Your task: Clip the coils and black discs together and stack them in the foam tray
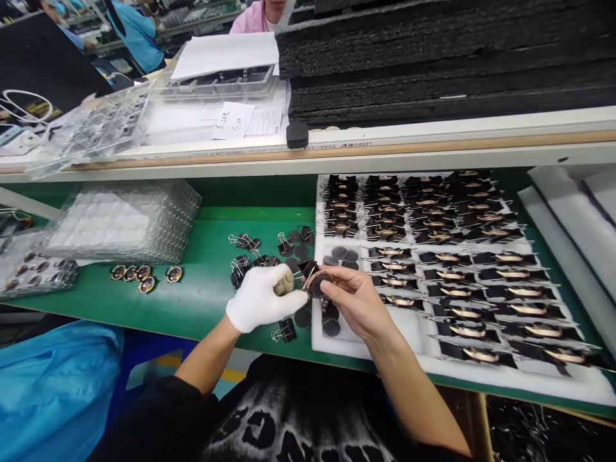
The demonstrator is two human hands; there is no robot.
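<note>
My left hand (262, 300), in a white glove, pinches the wire handles of a black binder clip (308, 268). Bare, my right hand (359, 298) holds a round watch-like piece (318, 285) with a gold rim and a dark disc on its face. The clip meets the upper edge of this piece between my hands. Loose binder clips (240, 268) and black discs (303, 317) lie around my left hand on the green table. More black discs (341, 254) rest on the white foam tray (404, 327), beside rows of clipped gold pieces (447, 276).
Several gold-rimmed round pieces (144, 273) lie at the left, near stacked clear plastic trays (120, 218). A white shelf edge (216, 168) crosses above the table, with black foam sheets (433, 64) on it. A person in pink (250, 18) is beyond.
</note>
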